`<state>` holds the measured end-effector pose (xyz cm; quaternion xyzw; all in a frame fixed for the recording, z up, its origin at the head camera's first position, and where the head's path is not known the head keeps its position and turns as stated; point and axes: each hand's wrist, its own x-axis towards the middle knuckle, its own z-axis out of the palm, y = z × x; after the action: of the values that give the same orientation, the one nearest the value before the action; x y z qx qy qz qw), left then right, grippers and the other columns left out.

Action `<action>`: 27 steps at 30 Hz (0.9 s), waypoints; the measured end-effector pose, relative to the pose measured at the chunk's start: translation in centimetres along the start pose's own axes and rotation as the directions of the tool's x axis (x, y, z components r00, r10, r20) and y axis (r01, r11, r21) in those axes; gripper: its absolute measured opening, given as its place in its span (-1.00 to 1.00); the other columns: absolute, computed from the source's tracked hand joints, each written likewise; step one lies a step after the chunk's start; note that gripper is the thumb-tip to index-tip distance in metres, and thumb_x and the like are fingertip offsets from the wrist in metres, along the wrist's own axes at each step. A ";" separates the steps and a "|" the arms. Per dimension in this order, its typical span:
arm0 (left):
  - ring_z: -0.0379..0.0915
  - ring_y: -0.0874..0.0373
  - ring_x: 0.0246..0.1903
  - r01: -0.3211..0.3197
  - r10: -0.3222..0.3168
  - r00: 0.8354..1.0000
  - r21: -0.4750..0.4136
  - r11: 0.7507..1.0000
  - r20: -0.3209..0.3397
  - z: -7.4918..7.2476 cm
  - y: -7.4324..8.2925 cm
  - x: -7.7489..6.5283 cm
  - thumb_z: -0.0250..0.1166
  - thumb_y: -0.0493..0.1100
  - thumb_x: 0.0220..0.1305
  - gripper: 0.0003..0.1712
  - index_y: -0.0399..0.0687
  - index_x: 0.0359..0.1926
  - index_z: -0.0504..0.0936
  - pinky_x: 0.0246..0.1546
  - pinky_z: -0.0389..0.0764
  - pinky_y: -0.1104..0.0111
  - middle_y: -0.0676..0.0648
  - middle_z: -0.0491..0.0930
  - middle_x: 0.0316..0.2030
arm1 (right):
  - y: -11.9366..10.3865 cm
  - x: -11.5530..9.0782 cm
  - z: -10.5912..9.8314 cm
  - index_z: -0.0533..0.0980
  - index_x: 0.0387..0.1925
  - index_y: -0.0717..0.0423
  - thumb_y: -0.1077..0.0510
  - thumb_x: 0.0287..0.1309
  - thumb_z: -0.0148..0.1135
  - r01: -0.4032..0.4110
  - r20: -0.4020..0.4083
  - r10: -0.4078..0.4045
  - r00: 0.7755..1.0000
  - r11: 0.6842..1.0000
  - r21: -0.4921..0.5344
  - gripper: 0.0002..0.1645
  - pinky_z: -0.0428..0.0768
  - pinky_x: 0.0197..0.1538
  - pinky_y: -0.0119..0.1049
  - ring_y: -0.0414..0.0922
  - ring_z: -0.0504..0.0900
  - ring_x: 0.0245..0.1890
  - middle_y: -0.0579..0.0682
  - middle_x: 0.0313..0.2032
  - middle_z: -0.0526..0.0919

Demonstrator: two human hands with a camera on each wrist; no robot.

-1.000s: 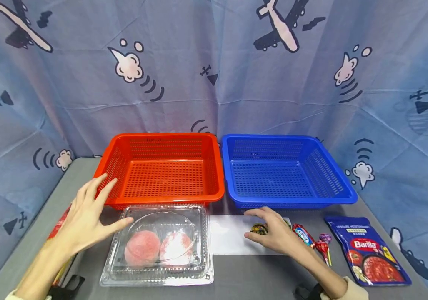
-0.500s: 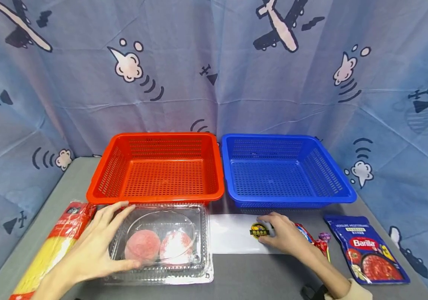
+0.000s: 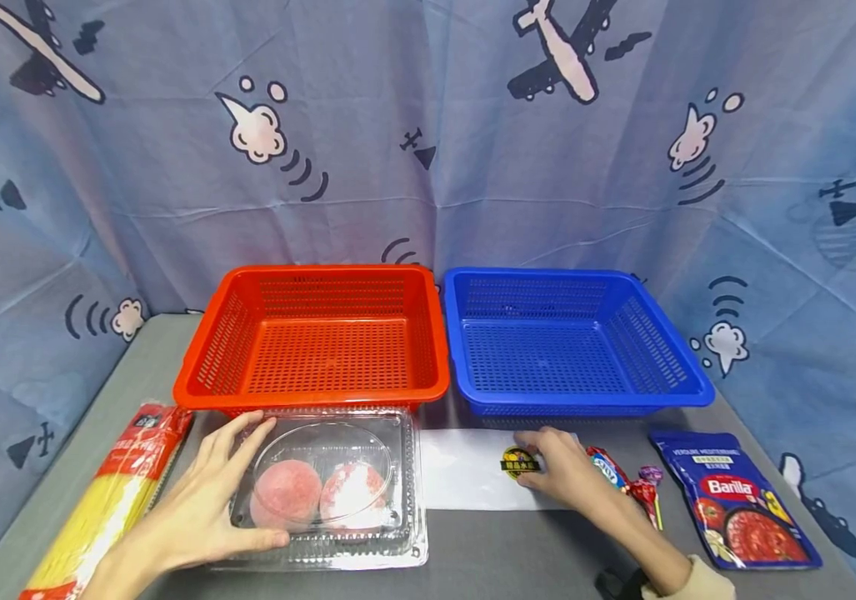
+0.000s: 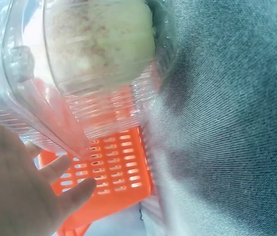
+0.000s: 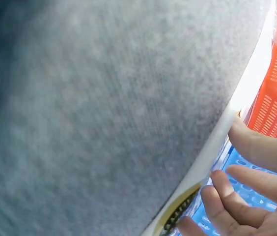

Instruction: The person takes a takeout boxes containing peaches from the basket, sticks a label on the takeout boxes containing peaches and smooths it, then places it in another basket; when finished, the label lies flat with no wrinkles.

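Observation:
A clear plastic clamshell box (image 3: 337, 557) with two peaches (image 3: 287, 493) inside lies before the red basket. My left hand (image 3: 206, 500) is at the box's left end, fingers spread toward the back corner and thumb across the front. In the left wrist view, the left hand (image 4: 25, 182) is beside the clear wall; firm contact cannot be made out. My right hand (image 3: 564, 471) is low over a white strip (image 3: 461, 471) with a round black-and-gold sticker (image 3: 519, 463). Thumb and index finger stand apart around the sticker; the right wrist view shows fingertips (image 5: 219, 178) at the strip.
The red basket (image 3: 330, 398) and blue basket (image 3: 588, 400) stand side by side at the back. A noodle pack (image 3: 108, 500) lies on the left. Wrapped candies (image 3: 608, 468), a lollipop (image 3: 648, 492) and a Barilla sauce pouch (image 3: 735, 508) lie on the right. A patterned curtain (image 3: 428, 133) hangs behind.
My left hand has come down and forward from over the noodle pack to the box's left end. My right hand has shifted slightly right, uncovering the sticker.

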<state>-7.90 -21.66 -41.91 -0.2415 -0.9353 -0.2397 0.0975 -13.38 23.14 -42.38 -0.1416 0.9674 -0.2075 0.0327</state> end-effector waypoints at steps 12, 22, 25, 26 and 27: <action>0.13 -0.18 0.34 0.016 -0.016 1.000 -0.015 1.000 0.008 0.0 0.0 -0.1 0.60 0.47 -0.31 0.49 -0.01 0.59 0.14 -0.01 0.52 -0.30 -0.12 0.11 0.50 | 0.0 -0.3 0.1 0.71 -0.21 0.03 0.23 -0.20 0.66 -0.007 -0.020 0.007 1.000 1.000 0.009 -0.60 0.50 -0.16 -0.11 -0.08 0.52 -0.21 0.01 -0.28 0.60; 0.15 -0.17 0.34 0.019 -0.019 1.000 -0.020 1.000 0.008 0.1 0.0 -0.1 0.60 0.45 -0.30 0.48 0.00 0.60 0.13 0.00 0.51 -0.29 -0.11 0.11 0.51 | 0.5 -0.6 0.2 0.57 -0.23 0.01 0.27 -0.18 0.63 0.107 -0.067 -0.107 0.992 0.994 -0.007 -0.55 0.44 -0.10 -0.12 -0.19 0.43 -0.30 -0.13 -0.35 0.55; 0.15 -0.18 0.34 0.020 -0.020 1.000 -0.021 1.000 0.010 0.1 0.0 -0.1 0.60 0.45 -0.29 0.48 0.00 0.60 0.13 0.00 0.52 -0.29 -0.11 0.11 0.51 | 0.5 -0.6 0.2 0.53 -0.25 0.00 0.27 -0.20 0.64 0.135 -0.072 -0.135 0.988 0.991 -0.014 -0.52 0.40 -0.14 -0.19 -0.23 0.36 -0.33 -0.15 -0.37 0.49; 0.15 -0.18 0.34 0.021 -0.021 1.000 -0.021 1.000 0.011 0.1 0.0 -0.1 0.60 0.45 -0.29 0.48 0.00 0.60 0.13 0.00 0.52 -0.28 -0.11 0.11 0.51 | 0.5 -0.6 0.2 0.52 -0.25 0.00 0.28 -0.21 0.64 0.142 -0.072 -0.143 0.987 0.990 -0.013 -0.50 0.38 -0.16 -0.21 -0.24 0.35 -0.34 -0.15 -0.38 0.48; 0.15 -0.18 0.34 0.022 -0.022 1.000 -0.021 1.000 0.012 0.1 0.0 -0.1 0.60 0.45 -0.29 0.48 0.00 0.60 0.13 -0.01 0.52 -0.28 -0.11 0.10 0.51 | 0.5 -0.5 0.2 0.51 -0.25 0.00 0.28 -0.22 0.64 0.151 -0.071 -0.151 0.986 0.989 -0.013 -0.49 0.38 -0.17 -0.24 -0.25 0.35 -0.34 -0.15 -0.38 0.47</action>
<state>-7.84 -21.64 -42.01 -0.2337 -0.9358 -0.2493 0.0870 -12.96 23.66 -42.71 -0.2070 0.9552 -0.2109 -0.0183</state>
